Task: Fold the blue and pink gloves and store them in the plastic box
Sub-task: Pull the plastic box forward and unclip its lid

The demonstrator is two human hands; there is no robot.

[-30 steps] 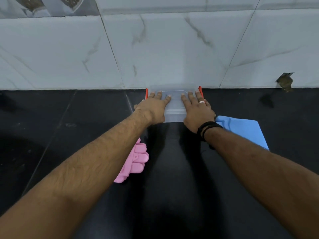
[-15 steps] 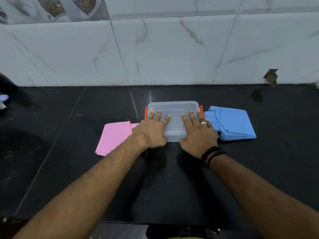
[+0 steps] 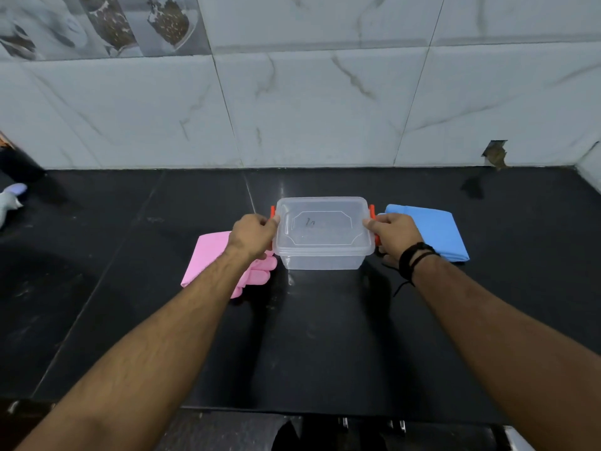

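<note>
plastic box point(image 3: 323, 234) stands on the black counter point(image 3: 325, 336), a little past the middle of our view, toward 12 o'clock from us. it is clear, and its clear lid point(image 3: 322, 226) is on it. orange clips point(image 3: 373, 213) sit at its two short sides; we cannot tell if they are latched.

our left hand point(image 3: 253, 236) is at the 9 o'clock side of the box. its fingers are curled around that end, with the thumb tip on the lid edge, so the hand grips the box there. our right hand point(image 3: 393, 237) does the same at the 3 o'clock side: fingers curled on the end by the orange clip, thumb on the lid rim. a dark band point(image 3: 414, 257) is around the right wrist, with a loose cord hanging from it.

pink gloves point(image 3: 208, 258) lie flat on the counter at 9 o'clock of the box, partly under our left wrist. their finger parts point toward 5 o'clock and come just beside the near left corner of the box. blue gloves point(image 3: 432, 229) lie flat at 3 o'clock of the box, partly behind our right hand. both colours are outside the box.

white marble tiles point(image 3: 309, 109) make the wall at 12 o'clock. a small pale object point(image 3: 9, 198) is at the far 9 o'clock edge; we cannot tell what it is.
</note>
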